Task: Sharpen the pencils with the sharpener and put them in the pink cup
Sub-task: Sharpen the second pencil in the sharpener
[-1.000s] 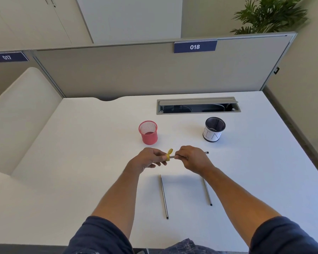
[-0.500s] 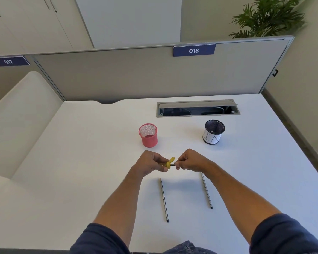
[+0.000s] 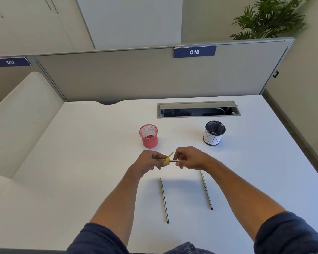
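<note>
Sharpening step in hand, centre of frame. Left hand pinched the yellow sharpener, fingers curled round it; right hand pinched the pencil shaft, its grip closed just right of the sharpener. Pencil lay level, its tip end inside the sharpener, most of the shaft hidden in the right fist. Both hands were raised above the desk, not resting on it as far as could be judged.

Pink cup, mesh, stood upright just above the hands, looked empty. Black mesh cup with a white wrap stood upper right, apart. Two more pencils waited lower down: one centre, one to its right, its top end passing under the right wrist.

To do it well, judged: keep the pencil straight in line with the sharpener hole, push lightly inward while twisting, hold the sharpener steady. Angled pressure would likely snap the lead. The right grip sat close to the sharpener, good for control. Whether the tip was sharp could not be told. None in the cup, so the task was early.
</note>
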Tool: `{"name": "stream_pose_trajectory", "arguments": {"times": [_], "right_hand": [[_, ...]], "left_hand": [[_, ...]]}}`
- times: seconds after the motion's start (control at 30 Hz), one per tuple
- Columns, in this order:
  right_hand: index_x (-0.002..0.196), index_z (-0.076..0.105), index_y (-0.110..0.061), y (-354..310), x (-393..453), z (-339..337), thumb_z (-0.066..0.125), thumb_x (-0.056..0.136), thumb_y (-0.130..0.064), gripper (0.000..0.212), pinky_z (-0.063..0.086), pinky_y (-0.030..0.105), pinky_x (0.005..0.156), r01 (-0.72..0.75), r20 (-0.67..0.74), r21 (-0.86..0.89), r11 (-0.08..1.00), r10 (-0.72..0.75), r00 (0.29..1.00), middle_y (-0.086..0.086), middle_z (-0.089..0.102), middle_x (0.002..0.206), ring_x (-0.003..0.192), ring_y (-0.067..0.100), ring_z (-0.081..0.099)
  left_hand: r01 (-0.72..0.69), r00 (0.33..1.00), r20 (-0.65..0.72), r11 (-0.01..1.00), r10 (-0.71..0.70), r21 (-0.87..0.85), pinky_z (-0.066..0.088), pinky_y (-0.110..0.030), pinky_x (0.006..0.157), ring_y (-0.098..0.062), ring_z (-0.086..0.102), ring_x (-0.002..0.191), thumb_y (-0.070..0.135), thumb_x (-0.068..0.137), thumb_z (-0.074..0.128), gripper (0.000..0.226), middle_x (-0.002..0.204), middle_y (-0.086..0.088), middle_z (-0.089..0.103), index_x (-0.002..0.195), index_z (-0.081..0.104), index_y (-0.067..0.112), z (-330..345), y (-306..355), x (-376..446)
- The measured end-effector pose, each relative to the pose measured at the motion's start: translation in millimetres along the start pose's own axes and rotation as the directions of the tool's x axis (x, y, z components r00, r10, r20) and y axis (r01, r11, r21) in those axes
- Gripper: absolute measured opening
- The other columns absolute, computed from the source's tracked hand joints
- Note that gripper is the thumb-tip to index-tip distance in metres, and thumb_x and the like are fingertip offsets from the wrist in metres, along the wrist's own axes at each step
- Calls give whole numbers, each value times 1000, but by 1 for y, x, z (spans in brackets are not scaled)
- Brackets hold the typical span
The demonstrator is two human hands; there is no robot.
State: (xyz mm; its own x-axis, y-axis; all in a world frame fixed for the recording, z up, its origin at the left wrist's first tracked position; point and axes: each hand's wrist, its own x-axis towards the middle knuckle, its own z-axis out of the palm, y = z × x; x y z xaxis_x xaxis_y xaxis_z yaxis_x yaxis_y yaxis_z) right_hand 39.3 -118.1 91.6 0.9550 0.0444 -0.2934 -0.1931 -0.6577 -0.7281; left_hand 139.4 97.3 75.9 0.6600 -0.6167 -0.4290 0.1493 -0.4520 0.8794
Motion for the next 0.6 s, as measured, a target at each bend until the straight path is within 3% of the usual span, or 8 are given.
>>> {"name": "stream_pose_trajectory", "arguments": {"times": [0.07, 0.17, 0.27, 0.37, 0.5, 0.6], "right_hand": [[98, 67, -20, 1, -2, 4, 67, 93, -21, 4, 55, 35, 67, 51, -88, -126, 991, -62, 994, -5, 74, 83, 71, 9, 63], [107, 69, -19, 5, -6, 16, 59, 100, -26, 15, 52, 38, 69, 144, -250, -482, 864, -293, 923, -4, 70, 99, 84, 21, 64], [100, 72, -10, 9, -9, 28, 70, 92, -15, 9, 49, 38, 50, 216, -340, -639, 738, -523, 782, 5, 67, 83, 67, 30, 63], [90, 74, -8, 11, -6, 34, 78, 83, -7, 8, 43, 35, 45, 221, -377, -697, 682, -611, 696, 7, 63, 71, 56, 29, 57], [86, 75, -11, 15, -7, 35, 79, 81, -6, 8, 42, 32, 44, 214, -397, -643, 735, -559, 728, 4, 63, 69, 57, 28, 59], [95, 75, -19, 14, -5, 32, 64, 95, -19, 11, 48, 33, 59, 109, -330, -557, 823, -339, 881, -1, 72, 85, 76, 25, 65]], "left_hand": [[10, 1000, 4, 1000, -10, -9, 41, -31, 70, -11, 66, 70, 28, 74, 85, 24, 88, -2, 80, 96, 82, 21, -2, 2, 0], [24, 1000, 11, 997, -24, -69, 44, -31, 74, -13, 65, 73, 42, 73, 83, 31, 91, -8, 80, 94, 82, 19, -2, 3, 0], [42, 999, 16, 987, -40, -158, 47, -27, 70, -16, 58, 66, 36, 87, 78, 29, 83, -14, 76, 93, 81, 8, 1, 1, 4], [57, 998, 10, 969, -56, -242, 47, -23, 62, -19, 51, 63, 29, 92, 74, 29, 75, -19, 72, 90, 79, 0, 4, -1, 9], [62, 997, 50, 967, -51, -246, 47, -25, 67, -18, 55, 67, 22, 89, 78, 14, 82, -21, 73, 88, 81, 9, 5, -3, 8], [67, 997, 49, 983, -60, -171, 48, -26, 74, -12, 62, 72, 20, 85, 81, 9, 89, -14, 77, 92, 81, 14, 7, -6, 8]]}}
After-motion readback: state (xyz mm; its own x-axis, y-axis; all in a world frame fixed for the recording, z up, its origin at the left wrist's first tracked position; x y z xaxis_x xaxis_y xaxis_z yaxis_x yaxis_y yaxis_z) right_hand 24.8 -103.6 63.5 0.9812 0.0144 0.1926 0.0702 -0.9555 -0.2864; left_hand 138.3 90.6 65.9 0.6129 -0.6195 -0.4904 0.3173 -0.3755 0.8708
